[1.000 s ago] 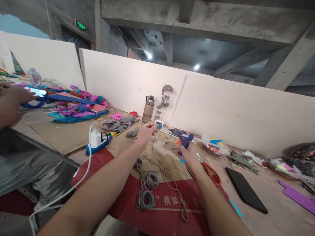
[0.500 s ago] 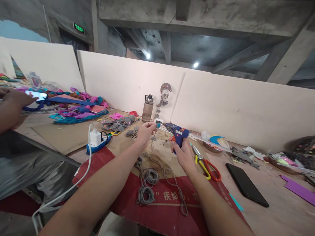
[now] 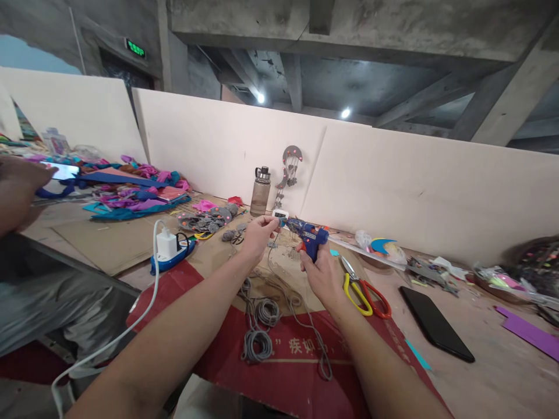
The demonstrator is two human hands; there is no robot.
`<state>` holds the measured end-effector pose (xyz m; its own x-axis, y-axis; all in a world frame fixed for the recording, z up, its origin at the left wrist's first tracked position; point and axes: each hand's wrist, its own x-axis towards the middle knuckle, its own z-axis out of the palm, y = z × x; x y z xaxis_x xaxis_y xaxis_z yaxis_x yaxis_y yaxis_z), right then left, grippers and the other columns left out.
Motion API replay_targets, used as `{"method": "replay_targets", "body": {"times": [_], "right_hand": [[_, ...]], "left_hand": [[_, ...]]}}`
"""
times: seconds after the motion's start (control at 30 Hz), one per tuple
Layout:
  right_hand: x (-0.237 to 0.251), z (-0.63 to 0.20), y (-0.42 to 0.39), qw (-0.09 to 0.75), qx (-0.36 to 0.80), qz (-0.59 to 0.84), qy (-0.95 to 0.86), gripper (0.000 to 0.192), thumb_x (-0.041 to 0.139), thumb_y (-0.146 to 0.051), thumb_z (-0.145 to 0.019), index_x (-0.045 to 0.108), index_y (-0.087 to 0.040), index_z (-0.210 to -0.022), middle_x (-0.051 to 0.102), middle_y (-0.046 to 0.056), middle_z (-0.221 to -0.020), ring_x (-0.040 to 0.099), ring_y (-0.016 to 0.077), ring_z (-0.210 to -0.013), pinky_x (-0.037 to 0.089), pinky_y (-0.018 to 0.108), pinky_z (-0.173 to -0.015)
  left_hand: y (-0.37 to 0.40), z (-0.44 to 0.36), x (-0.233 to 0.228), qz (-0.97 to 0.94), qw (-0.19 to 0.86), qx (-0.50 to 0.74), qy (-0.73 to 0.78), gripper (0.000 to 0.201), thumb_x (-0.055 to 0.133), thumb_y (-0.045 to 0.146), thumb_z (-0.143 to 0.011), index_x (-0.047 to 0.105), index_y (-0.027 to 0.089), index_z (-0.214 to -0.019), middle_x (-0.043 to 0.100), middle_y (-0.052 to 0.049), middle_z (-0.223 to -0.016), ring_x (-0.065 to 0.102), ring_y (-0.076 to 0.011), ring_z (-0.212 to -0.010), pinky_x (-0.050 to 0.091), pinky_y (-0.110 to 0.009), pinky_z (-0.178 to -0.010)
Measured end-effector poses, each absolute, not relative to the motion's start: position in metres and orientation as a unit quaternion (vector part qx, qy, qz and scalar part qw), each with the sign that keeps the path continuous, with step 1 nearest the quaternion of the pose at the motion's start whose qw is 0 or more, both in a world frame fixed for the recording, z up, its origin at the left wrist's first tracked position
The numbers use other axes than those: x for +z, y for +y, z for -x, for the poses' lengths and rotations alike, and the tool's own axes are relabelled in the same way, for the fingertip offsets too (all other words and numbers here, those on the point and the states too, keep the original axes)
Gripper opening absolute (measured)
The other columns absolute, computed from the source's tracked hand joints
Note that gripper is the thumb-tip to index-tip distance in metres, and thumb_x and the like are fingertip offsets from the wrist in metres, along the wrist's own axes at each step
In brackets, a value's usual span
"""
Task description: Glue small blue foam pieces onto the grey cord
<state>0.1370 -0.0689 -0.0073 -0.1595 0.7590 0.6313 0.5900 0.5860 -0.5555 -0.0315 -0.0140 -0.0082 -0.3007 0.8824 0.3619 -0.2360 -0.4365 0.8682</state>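
My left hand [image 3: 259, 237] pinches a small teal piece [image 3: 282, 222] between thumb and fingertips; a thin grey cord hangs down just below it. Wrapped round the handle of a blue hot glue gun [image 3: 313, 234] is my right hand [image 3: 322, 269], a finger near the orange trigger. The gun's nozzle points left and lies right at the teal piece; whether they touch I cannot tell. Below my hands, coils of grey cord [image 3: 257, 347] lie on red and brown cardboard [image 3: 301, 372]. Scissors [image 3: 364, 294] with yellow and red handles rest beside my right wrist.
A black phone [image 3: 435, 323] lies to the right. Behind my hands stand a water bottle [image 3: 260, 192] and a grey hanging ornament [image 3: 292, 157] against a white board. At left are a power strip [image 3: 177, 259], colourful cloth [image 3: 144, 195] and another person's hand [image 3: 24, 180].
My right hand has brought the glue gun slightly left, so its nozzle now meets or nearly meets the teal piece. My left hand has stayed almost in place.
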Motion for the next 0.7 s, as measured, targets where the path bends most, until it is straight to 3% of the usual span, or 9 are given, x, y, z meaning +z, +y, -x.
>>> {"method": "replay_targets", "body": {"times": [0.7], "right_hand": [[-0.0053, -0.1322, -0.0734, 0.481, 0.099, 0.455, -0.743, 0.017, 0.046, -0.039, -0.087, 0.051, -0.022, -0.087, 0.063, 0.006, -0.073, 0.061, 0.0248, -0.083, 0.045, 0.035, -0.071]], "left_hand": [[-0.0159, 0.0302, -0.0066, -0.457, 0.366, 0.724, 0.364, 0.02, 0.069, 0.035, -0.069, 0.064, 0.016, -0.073, 0.065, -0.002, -0.065, 0.055, -0.0116, -0.06, 0.039, -0.025, -0.058]]}}
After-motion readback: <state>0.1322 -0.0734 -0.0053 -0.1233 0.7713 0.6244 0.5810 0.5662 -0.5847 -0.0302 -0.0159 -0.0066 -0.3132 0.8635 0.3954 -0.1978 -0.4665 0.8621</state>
